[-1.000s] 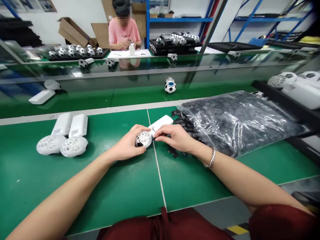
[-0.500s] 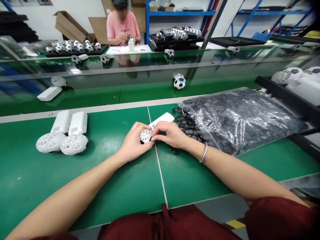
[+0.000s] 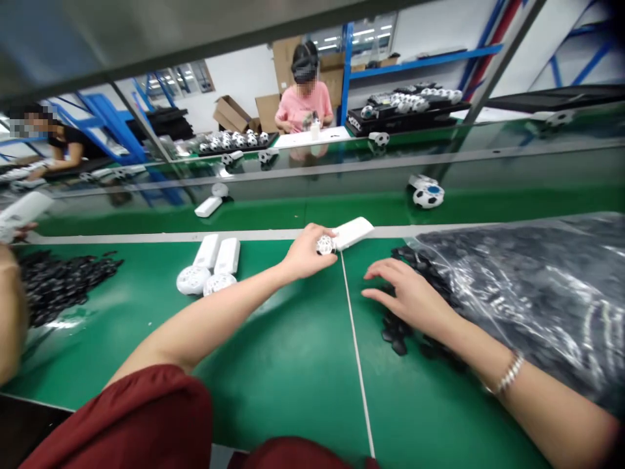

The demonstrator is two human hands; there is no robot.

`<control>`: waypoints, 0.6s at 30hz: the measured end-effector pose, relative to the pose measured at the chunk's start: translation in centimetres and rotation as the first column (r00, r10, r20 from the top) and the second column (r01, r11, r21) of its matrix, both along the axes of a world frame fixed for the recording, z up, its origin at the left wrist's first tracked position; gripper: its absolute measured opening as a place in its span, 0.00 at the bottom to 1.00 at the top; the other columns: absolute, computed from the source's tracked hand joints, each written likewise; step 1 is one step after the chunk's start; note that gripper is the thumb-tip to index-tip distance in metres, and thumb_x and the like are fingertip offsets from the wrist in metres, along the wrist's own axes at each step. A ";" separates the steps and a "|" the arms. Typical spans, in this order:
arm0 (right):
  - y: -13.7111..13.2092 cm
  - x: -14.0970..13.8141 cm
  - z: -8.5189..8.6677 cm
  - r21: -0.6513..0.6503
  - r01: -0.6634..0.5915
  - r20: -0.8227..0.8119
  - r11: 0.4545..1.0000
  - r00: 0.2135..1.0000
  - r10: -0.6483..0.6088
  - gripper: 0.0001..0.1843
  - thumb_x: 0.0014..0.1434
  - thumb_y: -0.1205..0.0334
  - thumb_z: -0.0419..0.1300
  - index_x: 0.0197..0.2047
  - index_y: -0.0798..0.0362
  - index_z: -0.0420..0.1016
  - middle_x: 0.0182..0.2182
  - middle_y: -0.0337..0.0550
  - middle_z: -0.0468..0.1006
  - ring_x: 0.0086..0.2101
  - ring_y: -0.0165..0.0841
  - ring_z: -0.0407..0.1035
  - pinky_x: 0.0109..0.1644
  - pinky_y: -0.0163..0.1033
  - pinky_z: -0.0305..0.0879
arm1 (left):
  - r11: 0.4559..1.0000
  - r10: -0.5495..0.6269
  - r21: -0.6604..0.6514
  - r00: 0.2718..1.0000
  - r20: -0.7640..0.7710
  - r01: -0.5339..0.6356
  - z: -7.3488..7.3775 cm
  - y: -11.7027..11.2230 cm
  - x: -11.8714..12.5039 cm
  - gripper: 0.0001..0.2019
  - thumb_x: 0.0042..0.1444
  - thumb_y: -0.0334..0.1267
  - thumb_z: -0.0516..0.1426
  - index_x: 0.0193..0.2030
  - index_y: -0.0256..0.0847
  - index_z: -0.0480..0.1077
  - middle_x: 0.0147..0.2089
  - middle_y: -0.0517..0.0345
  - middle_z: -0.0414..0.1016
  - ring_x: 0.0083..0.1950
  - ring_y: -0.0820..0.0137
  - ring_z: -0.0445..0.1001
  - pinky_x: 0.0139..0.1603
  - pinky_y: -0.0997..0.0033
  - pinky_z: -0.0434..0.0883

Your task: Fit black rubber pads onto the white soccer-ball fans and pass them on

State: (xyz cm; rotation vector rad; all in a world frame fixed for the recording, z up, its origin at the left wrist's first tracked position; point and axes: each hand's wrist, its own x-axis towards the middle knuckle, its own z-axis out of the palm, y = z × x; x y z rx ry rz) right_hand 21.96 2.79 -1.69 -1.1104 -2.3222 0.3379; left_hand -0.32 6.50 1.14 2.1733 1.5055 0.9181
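My left hand [image 3: 311, 252] is closed around the ball head of a white ball-headed device [image 3: 354, 233]. Open lattice shows on the head, and its pale handle points away to the right. Apart from it, my right hand [image 3: 398, 290] is open beside the loose black plastic pieces [image 3: 396, 335], with thumb and fingers spread. Nothing shows between those fingers. Two similar white devices [image 3: 229, 255] lie left of my left hand, partly behind my forearm.
At right, a clear plastic bag [image 3: 541, 286] is full of black pieces. Another heap of black pieces [image 3: 73, 280] lies at left, near another person's arm [image 3: 10, 312]. Beyond the green bench [image 3: 293, 365], a football-patterned device [image 3: 428, 194] sits on the belt. Co-workers sit farther back.
My right hand has left the device and moved right, its fingers opening beside the black pieces. My left hand still holds the device. The view has shifted, showing more on the left.
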 end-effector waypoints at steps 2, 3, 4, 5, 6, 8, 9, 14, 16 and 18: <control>0.6 0.9 -0.8 0.058 0.076 0.139 0.995 0.987 -0.083 0.15 0.53 0.53 0.58 0.42 0.52 0.71 0.44 0.49 0.72 0.44 0.41 0.67 0.47 0.46 0.66 | 0.993 0.118 0.026 0.993 -0.029 -0.117 0.4 3.9 -0.7 0.20 0.42 0.33 0.61 0.45 0.38 0.67 0.46 0.53 0.66 0.49 0.64 0.67 0.52 0.66 0.64; 0.8 1.3 -1.2 0.093 0.117 0.212 0.989 0.968 -0.134 0.17 0.53 0.53 0.58 0.43 0.53 0.72 0.45 0.51 0.72 0.45 0.43 0.67 0.46 0.48 0.66 | 0.984 0.175 0.033 0.984 -0.041 -0.174 0.5 5.9 -1.1 0.20 0.44 0.34 0.61 0.46 0.37 0.66 0.47 0.51 0.65 0.50 0.64 0.67 0.53 0.65 0.64; 1.0 1.6 -1.5 0.130 0.161 0.278 0.978 0.941 -0.192 0.19 0.52 0.53 0.59 0.44 0.55 0.72 0.46 0.53 0.72 0.45 0.46 0.66 0.45 0.50 0.67 | 0.974 0.226 0.035 0.973 -0.052 -0.225 0.5 7.9 -1.5 0.20 0.46 0.36 0.61 0.47 0.35 0.66 0.48 0.49 0.65 0.51 0.64 0.66 0.53 0.64 0.64; 1.1 1.8 -1.8 0.164 0.202 0.329 0.966 0.911 -0.247 0.20 0.52 0.53 0.59 0.45 0.55 0.73 0.47 0.55 0.72 0.45 0.48 0.67 0.43 0.51 0.67 | 0.964 0.267 0.029 0.961 -0.066 -0.266 0.4 9.6 -2.0 0.20 0.48 0.37 0.61 0.48 0.35 0.65 0.49 0.48 0.65 0.51 0.63 0.66 0.53 0.62 0.64; 1.2 2.0 -1.9 0.188 0.232 0.369 0.954 0.884 -0.287 0.20 0.52 0.53 0.59 0.45 0.55 0.73 0.47 0.55 0.72 0.45 0.49 0.67 0.42 0.51 0.67 | 0.954 0.299 0.017 0.951 -0.080 -0.298 0.3 11.2 -2.6 0.18 0.51 0.39 0.59 0.48 0.35 0.65 0.49 0.48 0.66 0.50 0.64 0.67 0.51 0.60 0.66; 1.2 2.2 -1.8 0.199 0.262 0.419 0.944 0.848 -0.324 0.17 0.54 0.56 0.58 0.45 0.53 0.74 0.46 0.54 0.73 0.44 0.49 0.68 0.40 0.51 0.68 | 0.940 0.338 -0.012 0.935 -0.108 -0.341 0.2 13.7 -4.3 0.14 0.57 0.41 0.55 0.47 0.36 0.66 0.48 0.51 0.68 0.46 0.66 0.70 0.46 0.58 0.69; 1.2 2.3 -1.5 0.187 0.263 0.437 0.947 0.841 -0.320 0.15 0.55 0.58 0.57 0.45 0.52 0.74 0.44 0.52 0.74 0.43 0.47 0.68 0.40 0.50 0.68 | 0.933 0.354 -0.018 0.928 -0.119 -0.359 0.3 14.5 -5.5 0.14 0.59 0.42 0.53 0.47 0.36 0.66 0.47 0.51 0.69 0.44 0.67 0.70 0.44 0.60 0.70; 1.1 2.4 -0.2 0.056 0.279 0.467 0.959 0.841 -0.272 0.11 0.58 0.67 0.52 0.39 0.51 0.75 0.38 0.46 0.76 0.37 0.39 0.71 0.40 0.45 0.69 | 0.897 0.442 0.066 0.880 -0.175 -0.437 1.8 15.6 -14.9 0.16 0.59 0.43 0.52 0.51 0.36 0.64 0.51 0.49 0.67 0.49 0.63 0.69 0.48 0.55 0.68; 1.3 2.4 0.1 -0.001 0.313 0.450 0.950 0.848 -0.279 0.11 0.58 0.68 0.52 0.38 0.51 0.75 0.37 0.45 0.75 0.36 0.37 0.71 0.39 0.43 0.68 | 0.925 0.381 0.081 0.898 -0.222 -0.372 2.1 15.3 -19.3 0.17 0.58 0.45 0.53 0.50 0.35 0.64 0.51 0.50 0.67 0.49 0.62 0.68 0.49 0.54 0.67; 1.4 2.3 0.3 -0.060 0.342 0.433 0.938 0.856 -0.284 0.10 0.58 0.68 0.52 0.37 0.51 0.74 0.36 0.44 0.75 0.36 0.36 0.71 0.39 0.41 0.68 | 0.971 0.240 0.061 0.931 -0.273 -0.233 1.9 15.0 -22.9 0.17 0.58 0.47 0.52 0.45 0.34 0.67 0.47 0.52 0.69 0.47 0.63 0.70 0.47 0.56 0.68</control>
